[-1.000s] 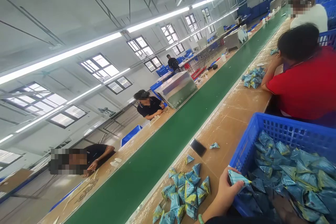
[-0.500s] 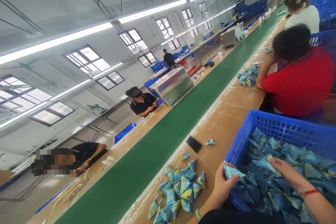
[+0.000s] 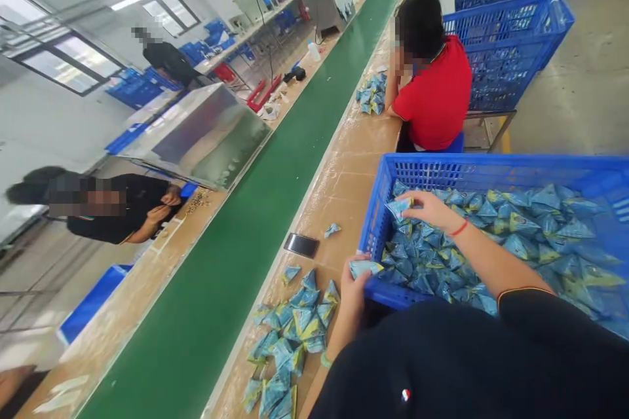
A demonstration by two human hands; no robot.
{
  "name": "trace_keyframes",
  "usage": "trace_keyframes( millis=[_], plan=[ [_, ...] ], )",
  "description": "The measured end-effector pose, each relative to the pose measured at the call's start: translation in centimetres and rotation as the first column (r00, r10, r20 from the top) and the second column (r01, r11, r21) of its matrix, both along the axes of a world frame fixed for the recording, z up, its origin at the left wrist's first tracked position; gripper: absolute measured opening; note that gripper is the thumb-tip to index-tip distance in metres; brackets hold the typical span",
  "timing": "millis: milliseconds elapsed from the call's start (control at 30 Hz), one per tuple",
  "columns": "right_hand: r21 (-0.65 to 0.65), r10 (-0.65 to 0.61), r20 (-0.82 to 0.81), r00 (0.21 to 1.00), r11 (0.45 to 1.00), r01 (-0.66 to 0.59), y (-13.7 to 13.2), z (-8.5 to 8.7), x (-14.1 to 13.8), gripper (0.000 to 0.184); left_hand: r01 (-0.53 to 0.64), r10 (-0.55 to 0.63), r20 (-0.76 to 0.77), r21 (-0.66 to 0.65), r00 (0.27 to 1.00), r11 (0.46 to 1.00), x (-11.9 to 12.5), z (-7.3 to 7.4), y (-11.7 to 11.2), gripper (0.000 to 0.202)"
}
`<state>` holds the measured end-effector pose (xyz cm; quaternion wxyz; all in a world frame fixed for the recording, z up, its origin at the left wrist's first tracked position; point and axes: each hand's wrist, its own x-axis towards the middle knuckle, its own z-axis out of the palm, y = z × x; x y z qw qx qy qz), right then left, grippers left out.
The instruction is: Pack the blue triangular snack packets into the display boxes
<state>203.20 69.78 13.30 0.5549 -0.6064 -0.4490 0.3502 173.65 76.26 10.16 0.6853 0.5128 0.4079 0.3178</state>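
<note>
My left hand (image 3: 352, 288) is closed around a blue and yellow pyramid-shaped packet (image 3: 364, 268), beside the near left corner of a blue plastic crate (image 3: 376, 226). Over the crate's left end, my right hand (image 3: 428, 209) pinches another packet of the same kind (image 3: 400, 207) between thumb and fingers. Many like packets (image 3: 521, 226) fill the crate. On the tabletop left of my left arm lies a loose pile of these packets (image 3: 289, 334). A single packet (image 3: 332, 230) sits apart, near a dark phone (image 3: 301, 245).
A green conveyor belt (image 3: 236, 236) runs diagonally past the brown table edge. A person in red (image 3: 437, 91) sits further along, beside another packet pile (image 3: 372, 93). Across the belt, a person in black (image 3: 122, 206) works beside a metal box (image 3: 196, 137). Blue crates (image 3: 506, 46) stand behind.
My view has swung right and down, bringing more of the crate into sight. My right hand, holding a packet, has moved toward the crate's left end. My left hand keeps its packet.
</note>
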Motion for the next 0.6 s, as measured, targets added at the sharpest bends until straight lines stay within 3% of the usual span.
trace_keyframes(
  millis=[100, 200, 300, 400, 533, 600],
  plan=[
    [0.041, 0.034, 0.044, 0.998, 0.999, -0.036, -0.2, 0.5, -2.5, 0.055, 0.114, -0.103, 0.101, -0.112, 0.99, 0.987, 0.5, 1.0, -0.1, 0.034],
    [0.048, 0.137, 0.227, 0.964, 0.987, -0.151, -0.5, 1.1, -5.6, 0.05, 0.272, -0.247, 0.13, -0.225, 0.96, 0.936, 1.8, 2.0, -0.8, 0.052],
    [0.122, 0.22, 0.321, 0.921, 0.955, -0.27, -0.9, 1.7, -7.4, 0.046, 0.278, -0.255, 0.115, -0.296, 0.96, 0.914, 2.7, 2.4, -1.5, 0.061],
    [0.133, 0.318, 0.384, 0.867, 0.91, -0.392, -0.9, 2.1, -7.0, 0.039, 0.266, -0.238, 0.123, -0.323, 0.963, 0.908, 2.3, 2.1, -2.1, 0.062],
    [-0.009, 0.516, 0.514, 0.685, 0.802, -0.598, -0.5, 2.7, -5.7, 0.036, 0.294, -0.26, 0.142, -0.348, 0.955, 0.89, 1.3, 1.7, -3.0, 0.051],
    [-0.056, 0.505, 0.606, 0.614, 0.797, -0.601, -0.6, 3.7, -5.4, 0.038, 0.281, -0.244, 0.148, -0.357, 0.959, 0.891, 1.2, 1.7, -3.3, 0.048]
  ],
)
